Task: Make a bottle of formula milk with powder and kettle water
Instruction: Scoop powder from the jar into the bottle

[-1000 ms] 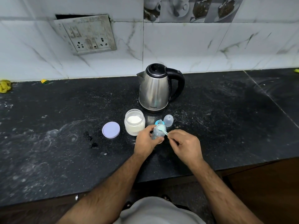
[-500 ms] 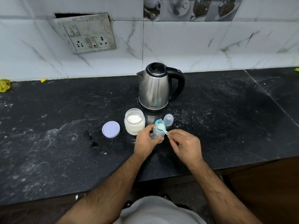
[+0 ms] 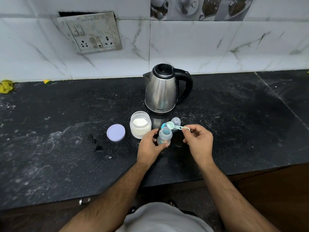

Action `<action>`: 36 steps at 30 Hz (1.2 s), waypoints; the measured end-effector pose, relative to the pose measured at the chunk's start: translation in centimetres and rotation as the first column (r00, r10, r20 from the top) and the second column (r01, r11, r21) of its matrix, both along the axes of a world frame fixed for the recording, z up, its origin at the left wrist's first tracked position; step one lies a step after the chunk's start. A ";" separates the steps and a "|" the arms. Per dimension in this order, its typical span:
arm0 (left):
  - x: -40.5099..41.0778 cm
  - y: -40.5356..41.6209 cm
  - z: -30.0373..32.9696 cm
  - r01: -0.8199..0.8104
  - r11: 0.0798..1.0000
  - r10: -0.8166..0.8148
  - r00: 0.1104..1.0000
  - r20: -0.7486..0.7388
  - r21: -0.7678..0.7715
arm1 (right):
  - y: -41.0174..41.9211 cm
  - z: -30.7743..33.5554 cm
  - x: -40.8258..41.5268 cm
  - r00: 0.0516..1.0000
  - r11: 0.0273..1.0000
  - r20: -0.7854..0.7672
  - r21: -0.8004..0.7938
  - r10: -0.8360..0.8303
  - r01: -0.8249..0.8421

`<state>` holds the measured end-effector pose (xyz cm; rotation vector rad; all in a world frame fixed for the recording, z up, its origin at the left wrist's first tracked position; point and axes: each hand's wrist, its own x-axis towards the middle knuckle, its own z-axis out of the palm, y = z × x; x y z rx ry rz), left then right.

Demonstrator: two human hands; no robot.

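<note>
While the baby bottle (image 3: 164, 136) stands upright on the dark surface (image 3: 66, 148), mouth open to the top and long axis vertical, the left hand (image 3: 149, 146) curls its fingers (image 3: 166, 145) round the bottle's lower body. The right hand (image 3: 199, 141) pinches the handle of a pale green scoop (image 3: 175, 127), which lies about level, handle to the right, bowl to the left just above the far rim of the bottle mouth. Just left stands the open powder jar (image 3: 140, 125), its lid (image 3: 115, 132) further left. The kettle (image 3: 163, 91) stands beyond, spout left, handle right
</note>
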<state>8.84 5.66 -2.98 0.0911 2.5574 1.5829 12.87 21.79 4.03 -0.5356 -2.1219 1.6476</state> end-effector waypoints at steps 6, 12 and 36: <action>1.3 -2.8 -0.5 -0.161 0.986 0.164 0.983 -0.078 0.034 | -0.8 0.6 -1.1 1.000 0.995 0.008 -0.096 0.003 -0.003; 0.5 -5.8 -0.8 -0.344 0.936 0.349 0.934 -0.079 0.071 | -2.3 1.7 -3.4 0.998 0.995 0.012 -0.066 0.069 -0.068; -3.5 -7.7 -0.1 -0.239 0.971 0.239 0.971 -0.018 -0.001 | -9.7 2.2 -12.7 0.713 0.270 0.622 0.662 0.322 -0.699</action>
